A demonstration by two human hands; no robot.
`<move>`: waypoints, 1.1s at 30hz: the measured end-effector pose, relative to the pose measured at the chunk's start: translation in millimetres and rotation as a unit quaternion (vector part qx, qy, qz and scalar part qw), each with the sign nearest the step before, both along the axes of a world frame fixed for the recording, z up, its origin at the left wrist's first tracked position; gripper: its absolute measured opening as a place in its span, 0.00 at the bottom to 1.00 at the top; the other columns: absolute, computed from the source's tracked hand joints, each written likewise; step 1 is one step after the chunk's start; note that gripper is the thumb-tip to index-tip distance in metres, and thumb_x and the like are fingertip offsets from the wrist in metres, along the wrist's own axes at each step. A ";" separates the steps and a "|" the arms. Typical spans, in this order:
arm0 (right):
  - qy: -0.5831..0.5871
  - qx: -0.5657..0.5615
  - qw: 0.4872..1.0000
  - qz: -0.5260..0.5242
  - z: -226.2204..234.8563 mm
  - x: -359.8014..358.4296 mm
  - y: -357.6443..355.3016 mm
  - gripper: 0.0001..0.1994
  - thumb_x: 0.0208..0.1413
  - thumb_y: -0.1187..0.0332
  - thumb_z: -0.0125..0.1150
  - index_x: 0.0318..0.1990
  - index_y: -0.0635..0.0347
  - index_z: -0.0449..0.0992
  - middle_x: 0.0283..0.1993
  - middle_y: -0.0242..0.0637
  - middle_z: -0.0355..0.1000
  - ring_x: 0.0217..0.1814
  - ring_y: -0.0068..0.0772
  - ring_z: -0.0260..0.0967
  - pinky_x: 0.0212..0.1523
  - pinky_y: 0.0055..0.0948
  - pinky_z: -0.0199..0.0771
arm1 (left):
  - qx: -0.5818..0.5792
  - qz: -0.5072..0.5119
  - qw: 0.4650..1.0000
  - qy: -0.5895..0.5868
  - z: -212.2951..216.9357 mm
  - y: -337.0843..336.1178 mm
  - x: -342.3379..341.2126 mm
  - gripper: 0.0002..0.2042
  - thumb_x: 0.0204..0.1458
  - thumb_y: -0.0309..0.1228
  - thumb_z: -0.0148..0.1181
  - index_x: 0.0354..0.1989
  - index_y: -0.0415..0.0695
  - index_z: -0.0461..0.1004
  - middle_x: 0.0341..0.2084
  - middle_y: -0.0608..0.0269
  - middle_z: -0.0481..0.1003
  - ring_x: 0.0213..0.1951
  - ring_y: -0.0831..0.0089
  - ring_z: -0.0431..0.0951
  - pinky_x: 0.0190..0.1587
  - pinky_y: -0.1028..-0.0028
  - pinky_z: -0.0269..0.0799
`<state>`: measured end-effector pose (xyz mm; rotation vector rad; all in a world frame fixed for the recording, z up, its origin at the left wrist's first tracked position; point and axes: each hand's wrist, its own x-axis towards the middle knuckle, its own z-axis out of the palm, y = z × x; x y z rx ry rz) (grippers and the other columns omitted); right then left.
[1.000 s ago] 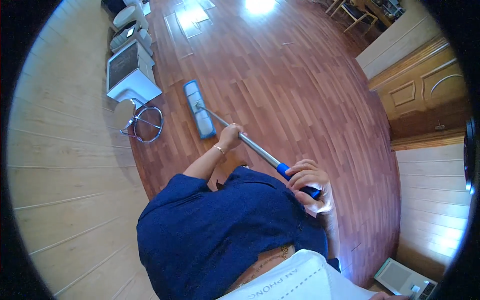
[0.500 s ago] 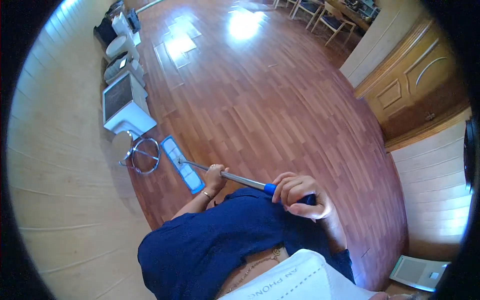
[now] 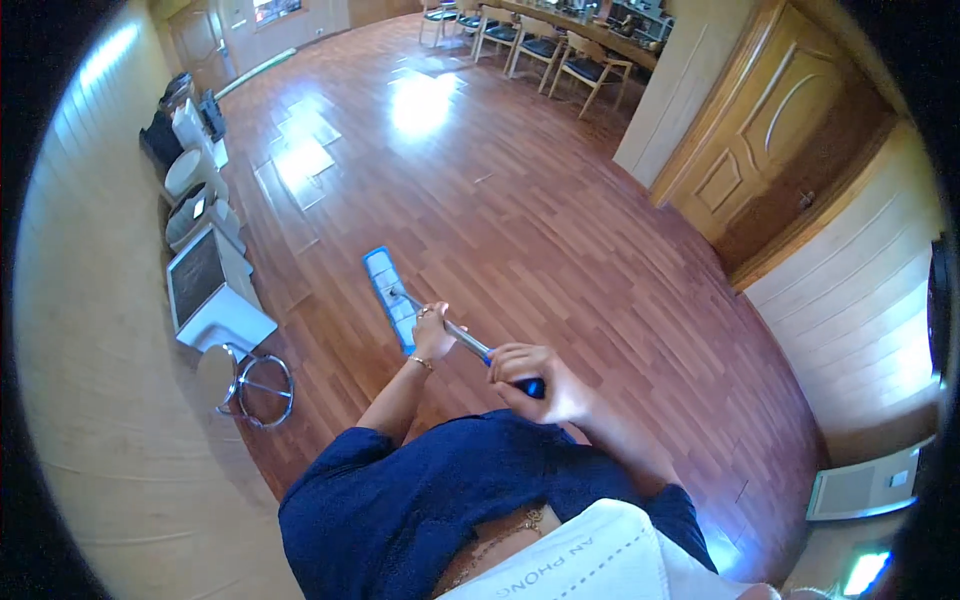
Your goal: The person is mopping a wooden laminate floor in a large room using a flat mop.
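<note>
Spacing grip prob. for leverage, L hand [image 3: 432, 334] wraps mop pole [image 3: 467, 340], R hand [image 3: 556, 385] closes round blue handle [image 3: 534, 388], w/ mop head [image 3: 388, 298] on floor [image 3: 560, 260].

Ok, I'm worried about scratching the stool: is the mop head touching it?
Apart. The head view plainly shows a stretch of wood-look floor between the blue-edged mop head and the round stool to its left.

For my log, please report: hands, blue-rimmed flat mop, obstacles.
Left hand grips silver metal pole; right hand grips blue handle. Mop head on brown floor. Round chrome-legged stool apart, left.
</note>
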<state>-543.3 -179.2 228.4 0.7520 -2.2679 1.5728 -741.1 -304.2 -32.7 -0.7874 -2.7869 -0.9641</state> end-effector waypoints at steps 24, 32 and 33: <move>0.042 -0.076 0.980 -0.182 -45.6 47.1 64.7 0.41 0.42 0.34 0.61 0.56 0.58 0.64 0.60 0.44 0.60 0.64 0.45 0.55 0.62 0.44 0.52 | 0.256 -0.378 0.889 -0.025 180.7 72.2 111.4 0.08 0.34 0.29 0.66 0.26 0.48 0.75 0.20 0.58 0.73 0.27 0.58 0.74 0.33 0.62 0.64; 0.038 -0.074 0.983 -0.166 -77.0 58.8 45.9 0.22 0.42 0.63 0.68 0.47 0.56 0.72 0.46 0.42 0.73 0.48 0.46 0.70 0.50 0.42 0.68 | 0.273 -0.548 0.766 -0.195 298.2 40.3 175.5 0.08 0.42 0.23 0.67 0.29 0.41 0.73 0.24 0.62 0.74 0.30 0.71 0.75 0.33 0.71 0.67; -0.081 -0.039 0.984 -0.154 -98.3 53.4 51.5 0.19 0.42 0.64 0.67 0.43 0.57 0.74 0.43 0.42 0.74 0.46 0.43 0.71 0.47 0.40 0.69 | 0.280 -0.568 0.748 -0.199 311.1 38.9 182.7 0.09 0.43 0.24 0.68 0.31 0.42 0.73 0.25 0.63 0.75 0.30 0.71 0.75 0.35 0.71 0.68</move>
